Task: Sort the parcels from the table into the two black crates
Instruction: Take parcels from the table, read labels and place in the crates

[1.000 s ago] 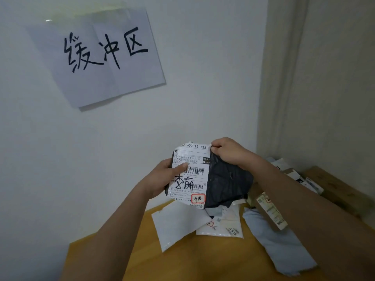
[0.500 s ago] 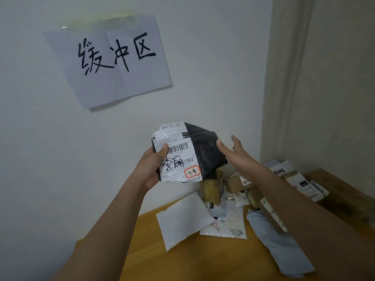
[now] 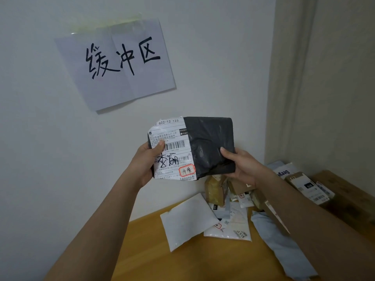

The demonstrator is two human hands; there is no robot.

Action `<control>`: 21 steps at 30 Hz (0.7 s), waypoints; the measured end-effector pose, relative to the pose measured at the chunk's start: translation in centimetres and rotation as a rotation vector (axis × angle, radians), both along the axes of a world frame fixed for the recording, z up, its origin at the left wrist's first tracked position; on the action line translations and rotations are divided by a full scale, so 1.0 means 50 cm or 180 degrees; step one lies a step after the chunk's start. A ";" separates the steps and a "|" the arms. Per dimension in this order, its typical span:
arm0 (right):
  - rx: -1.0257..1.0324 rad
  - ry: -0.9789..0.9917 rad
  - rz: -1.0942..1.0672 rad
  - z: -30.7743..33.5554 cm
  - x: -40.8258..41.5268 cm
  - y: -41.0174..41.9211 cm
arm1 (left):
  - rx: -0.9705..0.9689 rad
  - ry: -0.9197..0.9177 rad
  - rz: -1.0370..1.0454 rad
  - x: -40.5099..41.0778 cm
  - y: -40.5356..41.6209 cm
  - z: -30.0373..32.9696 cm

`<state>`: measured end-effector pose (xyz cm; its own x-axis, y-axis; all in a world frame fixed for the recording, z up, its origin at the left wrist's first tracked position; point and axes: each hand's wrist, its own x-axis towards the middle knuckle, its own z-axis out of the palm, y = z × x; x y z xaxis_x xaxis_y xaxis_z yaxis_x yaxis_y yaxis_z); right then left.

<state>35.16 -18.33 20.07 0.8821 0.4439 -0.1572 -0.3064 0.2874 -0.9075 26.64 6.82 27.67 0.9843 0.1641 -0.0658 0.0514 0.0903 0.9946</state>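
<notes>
Above the table, black parcel in both hands.

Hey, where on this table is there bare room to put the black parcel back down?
Bare wood shows at the near left of the table, bordered by the wall, the white mailer and the grey mailer. Toward the back corner it is crowded: small boxes and labelled packets overlap there.

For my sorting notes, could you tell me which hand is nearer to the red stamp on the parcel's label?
Left. The left hand grips the label side, just left of the red stamp; the right hand holds the black parcel on its far side.
</notes>
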 end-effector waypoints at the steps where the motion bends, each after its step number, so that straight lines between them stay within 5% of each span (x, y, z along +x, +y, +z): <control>1: -0.0005 -0.0097 -0.0126 0.004 0.000 0.000 | 0.0082 -0.0006 0.0065 -0.002 0.006 -0.005; 10: -0.0535 -0.1072 -0.0842 0.031 -0.011 0.035 | 0.0433 -0.0153 0.0488 -0.018 0.014 -0.020; 21: -0.0726 -0.0808 -0.0774 -0.001 -0.048 0.083 | 0.0377 -0.0113 0.0602 -0.077 0.053 -0.064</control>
<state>32.79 -14.19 20.02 0.9804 0.1968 0.0084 -0.0129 0.1069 -0.9942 22.79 9.45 24.46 0.9365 0.3505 -0.0010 0.0094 -0.0224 0.9997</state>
